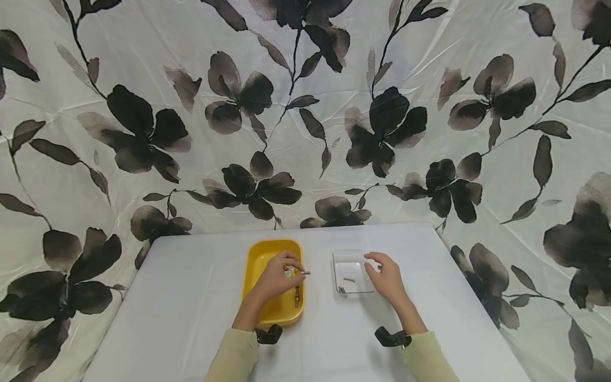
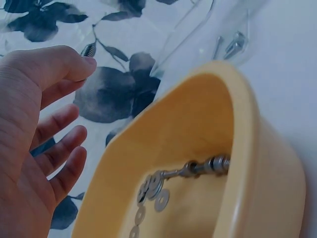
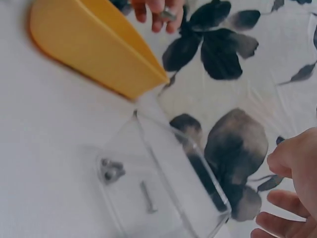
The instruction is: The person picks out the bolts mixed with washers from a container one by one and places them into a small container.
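Note:
My left hand [image 1: 279,276] is over the yellow tray [image 1: 260,257] and pinches a small metal bolt [image 1: 306,273] between thumb and index finger. Its threaded end [image 2: 89,50] sticks out past the fingertips in the left wrist view; the other fingers are loosely bent. Below, in the tray, lie several flat washers [image 2: 162,200] and a row of metal fasteners [image 2: 198,168]. My right hand [image 1: 387,278] holds nothing, its fingers relaxed beside the right edge of a clear plastic box [image 1: 346,269]. Inside that box are a single bolt [image 3: 148,197] and a small cluster of bolts [image 3: 112,171].
Both containers stand on a white-covered table [image 1: 191,318], the yellow tray left of the clear box with a gap between them. Behind the table hangs a floral cloth [image 1: 305,138]. Each wrist wears a black camera mount [image 1: 269,335].

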Demonstrator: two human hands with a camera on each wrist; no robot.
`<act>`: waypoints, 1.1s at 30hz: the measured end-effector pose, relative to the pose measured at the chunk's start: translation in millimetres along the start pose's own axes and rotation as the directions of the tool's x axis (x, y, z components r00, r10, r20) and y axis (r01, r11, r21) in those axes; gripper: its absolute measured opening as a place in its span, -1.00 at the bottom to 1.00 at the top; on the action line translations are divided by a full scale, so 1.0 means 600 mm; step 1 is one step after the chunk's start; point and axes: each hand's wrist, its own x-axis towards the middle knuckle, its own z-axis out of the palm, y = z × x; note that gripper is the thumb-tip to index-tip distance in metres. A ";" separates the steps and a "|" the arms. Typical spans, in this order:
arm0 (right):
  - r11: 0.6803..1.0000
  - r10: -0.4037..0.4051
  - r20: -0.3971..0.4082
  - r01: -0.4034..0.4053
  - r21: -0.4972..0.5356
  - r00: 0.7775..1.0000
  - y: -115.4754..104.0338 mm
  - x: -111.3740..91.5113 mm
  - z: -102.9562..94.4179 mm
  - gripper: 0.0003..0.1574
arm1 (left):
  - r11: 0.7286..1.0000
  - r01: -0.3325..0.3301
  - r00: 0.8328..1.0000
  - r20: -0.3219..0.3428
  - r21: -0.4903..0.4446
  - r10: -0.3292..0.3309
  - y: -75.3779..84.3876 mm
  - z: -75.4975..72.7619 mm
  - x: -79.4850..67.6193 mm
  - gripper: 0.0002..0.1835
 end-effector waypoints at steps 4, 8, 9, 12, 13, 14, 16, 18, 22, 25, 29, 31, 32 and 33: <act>0.994 0.098 -0.003 -0.098 0.042 0.995 0.024 -0.003 0.003 -0.65 | 0.999 0.021 1.000 0.017 0.026 -0.021 0.006 0.009 0.004 -0.89; 0.979 0.175 0.020 -0.176 0.106 0.984 0.045 -0.012 0.008 -0.57 | 0.999 0.037 0.999 0.029 0.029 -0.038 0.008 0.019 0.007 -0.89; 0.973 0.194 0.035 -0.196 0.122 0.980 0.049 -0.014 0.009 -0.55 | 0.998 0.046 0.998 0.030 0.033 -0.047 0.009 0.021 0.007 -0.89; 0.957 0.234 0.075 -0.244 0.158 0.969 0.060 -0.020 0.015 -0.50 | 0.998 0.044 0.999 0.026 0.049 -0.045 0.012 0.029 0.009 -0.89; 0.951 0.249 0.080 -0.259 0.169 0.965 0.063 -0.021 0.017 -0.50 | 0.998 0.041 0.999 0.026 0.051 -0.042 0.014 0.031 0.011 -0.90; 0.946 0.259 0.085 -0.271 0.180 0.962 0.067 -0.022 0.020 -0.48 | 0.998 0.034 0.999 0.025 0.057 -0.035 0.015 0.034 0.012 -0.90; 0.936 0.277 0.090 -0.290 0.197 0.957 0.072 -0.025 0.024 -0.46 | 0.998 0.019 0.999 0.025 0.062 -0.020 0.017 0.041 0.016 -0.91; 0.920 0.302 0.095 -0.316 0.230 0.949 0.076 -0.026 0.028 -0.45 | 0.998 0.016 0.999 0.034 0.059 -0.018 0.020 0.049 0.019 -0.92; 0.898 0.328 0.118 -0.348 0.270 0.937 0.080 -0.029 0.035 -0.43 | 0.997 0.024 0.999 0.035 0.070 -0.027 0.024 0.065 0.025 -0.92; 0.900 0.325 0.128 -0.348 0.262 0.937 0.084 -0.029 0.041 -0.44 | 0.997 0.027 0.999 0.034 0.067 -0.029 0.029 0.075 0.031 -0.93; 0.897 0.330 0.136 -0.355 0.264 0.934 0.088 -0.027 0.043 -0.46 | 0.998 0.034 0.998 0.047 0.057 -0.037 0.036 0.086 0.038 -0.93; 0.897 0.324 0.142 -0.351 0.269 0.935 0.088 -0.025 0.042 -0.46 | 0.998 0.034 0.998 0.046 0.053 -0.036 0.038 0.090 0.042 -0.93; 0.893 0.327 0.146 -0.356 0.277 0.934 0.087 -0.023 0.042 -0.46 | 0.998 0.032 0.998 0.044 0.059 -0.035 0.039 0.091 0.044 -0.93; 0.888 0.330 0.150 -0.360 0.284 0.932 0.086 -0.022 0.042 -0.46 | 0.997 0.031 0.998 0.044 0.064 -0.033 0.039 0.093 0.045 -0.93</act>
